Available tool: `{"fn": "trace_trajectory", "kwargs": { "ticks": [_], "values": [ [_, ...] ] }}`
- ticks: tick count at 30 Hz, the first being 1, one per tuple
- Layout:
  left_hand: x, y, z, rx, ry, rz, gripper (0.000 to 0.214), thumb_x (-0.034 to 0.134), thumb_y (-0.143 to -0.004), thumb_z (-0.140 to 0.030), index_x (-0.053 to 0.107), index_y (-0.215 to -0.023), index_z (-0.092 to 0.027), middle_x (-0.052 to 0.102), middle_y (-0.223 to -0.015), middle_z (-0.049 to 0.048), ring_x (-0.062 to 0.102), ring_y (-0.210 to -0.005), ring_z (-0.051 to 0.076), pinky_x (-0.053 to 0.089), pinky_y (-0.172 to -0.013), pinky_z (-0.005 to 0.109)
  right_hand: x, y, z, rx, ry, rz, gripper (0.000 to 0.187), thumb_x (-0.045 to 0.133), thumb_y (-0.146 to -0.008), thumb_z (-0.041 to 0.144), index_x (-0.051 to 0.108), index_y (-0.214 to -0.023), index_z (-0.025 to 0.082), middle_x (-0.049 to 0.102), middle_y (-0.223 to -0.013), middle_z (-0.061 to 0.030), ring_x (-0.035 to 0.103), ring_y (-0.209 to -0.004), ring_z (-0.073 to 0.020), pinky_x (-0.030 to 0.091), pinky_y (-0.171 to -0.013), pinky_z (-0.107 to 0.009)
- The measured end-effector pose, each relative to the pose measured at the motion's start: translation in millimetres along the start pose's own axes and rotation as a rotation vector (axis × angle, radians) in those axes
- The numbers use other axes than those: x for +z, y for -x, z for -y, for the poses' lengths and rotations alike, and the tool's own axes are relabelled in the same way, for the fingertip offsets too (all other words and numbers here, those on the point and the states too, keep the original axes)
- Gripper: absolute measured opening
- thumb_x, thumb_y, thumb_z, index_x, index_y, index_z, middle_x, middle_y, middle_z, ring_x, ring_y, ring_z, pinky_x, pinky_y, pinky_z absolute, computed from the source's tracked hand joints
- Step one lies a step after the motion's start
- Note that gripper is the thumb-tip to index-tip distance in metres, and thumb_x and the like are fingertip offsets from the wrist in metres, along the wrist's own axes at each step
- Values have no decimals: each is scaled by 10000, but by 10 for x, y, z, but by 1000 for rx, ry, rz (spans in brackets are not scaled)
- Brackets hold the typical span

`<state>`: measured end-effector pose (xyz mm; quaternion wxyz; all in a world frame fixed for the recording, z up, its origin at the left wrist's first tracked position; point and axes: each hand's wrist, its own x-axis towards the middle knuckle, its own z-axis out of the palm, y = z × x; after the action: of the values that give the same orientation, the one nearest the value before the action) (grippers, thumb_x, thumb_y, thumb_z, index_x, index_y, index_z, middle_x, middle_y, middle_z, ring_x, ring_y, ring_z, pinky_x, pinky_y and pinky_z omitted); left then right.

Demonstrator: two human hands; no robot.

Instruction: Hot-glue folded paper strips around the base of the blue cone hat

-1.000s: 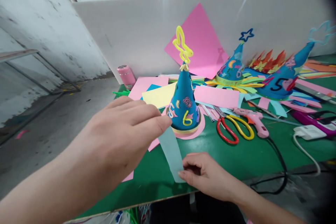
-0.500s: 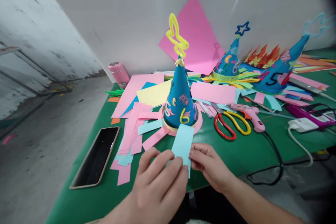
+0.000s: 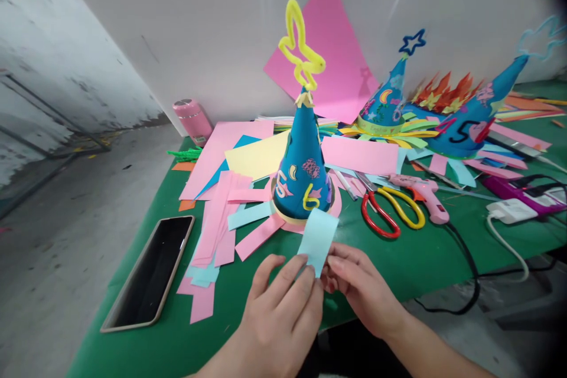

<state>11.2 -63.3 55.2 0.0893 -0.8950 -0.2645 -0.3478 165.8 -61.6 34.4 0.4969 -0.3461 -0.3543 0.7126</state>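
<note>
Both hands pinch the near end of a light blue paper strip [image 3: 318,237] at the table's front edge. My left hand [image 3: 283,307] grips it from the left with closed fingers. My right hand [image 3: 358,286] grips it from the right. The strip's far end reaches the base of a blue cone party hat [image 3: 302,159] that carries a yellow pipe-cleaner star [image 3: 300,47] and a yellow number 6. Pink and light blue strips [image 3: 257,235] fan out from under the hat's base on the left.
A black phone [image 3: 150,271] lies face up at the front left. Red-and-yellow scissors [image 3: 390,212] and a pink glue gun [image 3: 423,192] with its black cord lie to the right. Two more decorated hats [image 3: 469,121], loose paper sheets, a pink bottle [image 3: 191,121] and a white partition stand behind.
My left hand came down from in front of the hat to the strip's near end and joined my right hand there. The strip now looks shorter, its end lifted off the table.
</note>
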Motion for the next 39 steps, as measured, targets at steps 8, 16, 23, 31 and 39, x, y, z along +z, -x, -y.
{"fn": "trace_trajectory", "kwargs": {
  "ticks": [8,16,23,31,39],
  "values": [
    [-18,-16,-7,-169,80,-50,232,562,-731,-54,604,-944,-137,682,-887,68,576,-950,239,346,-877,429,-52,-78,-41,56,140,-230,179,643,-721,312,596,-717,140,479,-534,46,391,-497,-53,294,-486,-189],
    [107,96,155,-229,128,63,355,491,-766,-35,526,-1093,-170,554,-1089,124,487,-1025,240,393,-825,413,-90,-66,4,207,-25,-154,156,657,-698,281,600,-716,137,466,-566,45,331,-471,-33,262,-467,-178],
    [18,-79,171,-207,362,-7,264,480,-748,-14,625,-885,-187,638,-934,79,550,-935,218,435,-774,376,-116,-21,85,244,127,-45,285,575,-764,381,572,-625,132,489,-483,32,359,-418,-42,250,-427,-178],
    [-83,-221,129,-977,925,158,63,570,-738,-168,620,-701,-173,605,-626,-13,542,-577,111,446,-531,201,-172,117,379,-81,545,-29,213,571,-773,376,545,-880,194,513,-741,5,442,-663,-100,359,-583,-206],
    [43,-277,110,-1334,1255,73,252,674,-655,-219,613,-890,-152,584,-687,-3,523,-649,112,429,-609,215,-35,-26,170,-37,563,8,312,501,-810,375,376,-601,181,286,-563,56,264,-531,-78,240,-474,-217]
  ]
}}
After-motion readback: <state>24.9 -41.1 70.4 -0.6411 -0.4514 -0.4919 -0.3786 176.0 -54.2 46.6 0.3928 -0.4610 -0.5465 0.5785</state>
